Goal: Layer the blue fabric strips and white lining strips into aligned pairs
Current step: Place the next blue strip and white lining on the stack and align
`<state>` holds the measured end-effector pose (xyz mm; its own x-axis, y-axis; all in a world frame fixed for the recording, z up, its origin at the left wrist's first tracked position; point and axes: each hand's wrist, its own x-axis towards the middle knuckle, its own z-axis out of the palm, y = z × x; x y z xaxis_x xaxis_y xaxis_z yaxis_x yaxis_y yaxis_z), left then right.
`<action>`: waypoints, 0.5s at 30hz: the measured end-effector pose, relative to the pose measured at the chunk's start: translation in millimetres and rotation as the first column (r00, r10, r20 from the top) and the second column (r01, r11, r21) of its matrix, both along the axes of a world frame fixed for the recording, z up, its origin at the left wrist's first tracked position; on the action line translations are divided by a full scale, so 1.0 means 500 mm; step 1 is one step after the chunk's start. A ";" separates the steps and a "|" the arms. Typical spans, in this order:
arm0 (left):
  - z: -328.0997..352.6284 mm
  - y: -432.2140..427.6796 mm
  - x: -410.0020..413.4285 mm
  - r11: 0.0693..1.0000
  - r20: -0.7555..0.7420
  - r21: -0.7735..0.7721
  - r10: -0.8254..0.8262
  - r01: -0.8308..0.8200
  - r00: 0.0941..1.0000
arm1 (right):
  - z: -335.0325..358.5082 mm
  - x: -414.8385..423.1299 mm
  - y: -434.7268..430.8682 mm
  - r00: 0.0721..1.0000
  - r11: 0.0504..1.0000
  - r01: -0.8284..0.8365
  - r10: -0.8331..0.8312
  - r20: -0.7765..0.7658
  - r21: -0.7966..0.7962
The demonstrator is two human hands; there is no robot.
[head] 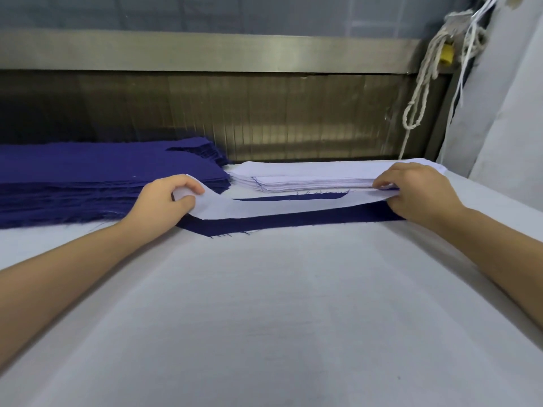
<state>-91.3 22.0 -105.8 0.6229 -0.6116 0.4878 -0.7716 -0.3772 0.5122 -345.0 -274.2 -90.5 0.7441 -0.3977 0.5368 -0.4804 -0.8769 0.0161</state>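
Note:
A single blue fabric strip (293, 220) lies across the white table, its near edge showing. Over it hangs a white lining strip (249, 208), held at both ends and offset toward the far side. My left hand (166, 202) pinches the lining's left end, which curls up between thumb and fingers. My right hand (417, 190) grips its right end at the blue strip's right end. A thick stack of blue strips (88, 177) sits at the far left. A stack of white lining strips (308, 179) sits behind the pair, at the far centre-right.
The white padded table (279, 318) stretches toward me. A metal machine front (235, 113) with a steel rail runs along the far edge. White cords (423, 83) hang at the far right beside a pale fabric roll (505, 113).

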 end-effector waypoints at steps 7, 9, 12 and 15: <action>-0.001 -0.004 -0.002 0.996 -0.021 0.000 0.086 -0.086 0.996 | -0.001 -0.012 -0.011 0.978 0.997 -0.021 0.035 0.203 -0.068; 0.001 -0.004 -0.002 0.995 -0.019 -0.005 0.099 -0.099 0.995 | -0.006 -0.010 -0.010 0.973 0.999 -0.008 0.020 0.229 -0.052; 0.002 -0.003 -0.005 0.994 -0.005 -0.018 0.108 -0.108 0.994 | -0.012 -0.006 -0.012 0.968 0.999 -0.001 -0.012 0.250 0.049; 0.001 -0.003 -0.005 0.993 0.004 -0.042 0.115 -0.115 0.993 | -0.016 -0.001 -0.013 0.972 0.994 -0.026 -0.001 0.236 0.110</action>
<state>-93.6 20.4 -105.0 0.6846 -0.5153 0.5155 -0.7277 -0.4422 0.5244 -345.8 -280.4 -98.5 0.6077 -0.4564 0.6499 -0.4477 -0.8728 -0.1943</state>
